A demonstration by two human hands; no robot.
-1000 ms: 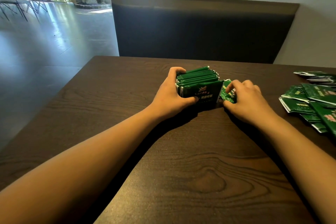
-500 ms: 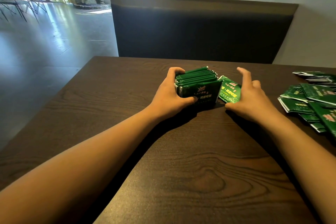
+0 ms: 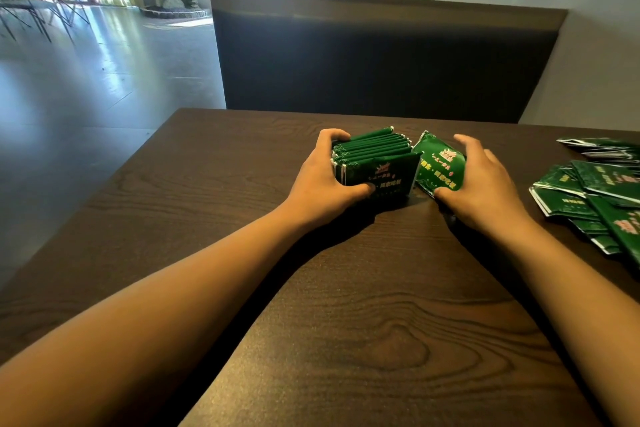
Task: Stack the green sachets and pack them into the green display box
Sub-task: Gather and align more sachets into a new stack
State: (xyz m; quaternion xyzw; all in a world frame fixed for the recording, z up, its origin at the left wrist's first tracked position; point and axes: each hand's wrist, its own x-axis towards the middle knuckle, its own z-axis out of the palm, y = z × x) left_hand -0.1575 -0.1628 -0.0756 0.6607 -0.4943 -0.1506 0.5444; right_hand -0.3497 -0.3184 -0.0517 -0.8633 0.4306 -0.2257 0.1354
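Head view, looking down at a dark wooden table (image 3: 346, 340); near its middle stands a block of green sachets (image 3: 374, 158) set on edge, packed face to face. The left hand (image 3: 323, 180) grips the block's left end, fingers curled over the far side and thumb pressed on the front sachet. Just beside the block's right end, a single tilted sachet (image 3: 438, 165) is held by the right hand (image 3: 485, 184), thumb at its lower edge and fingers curved round behind it. The sachets look light, thin and glossy, so likely slippery and prone to fan out; squeezing the block at both ends seems the safest hold. A loose pile of sachets (image 3: 595, 191) lies well apart at the right, cut off by the frame edge. No green display box is visible; the printing on the sachets is too small to read; beyond the table stands a dark bench back (image 3: 381, 55).
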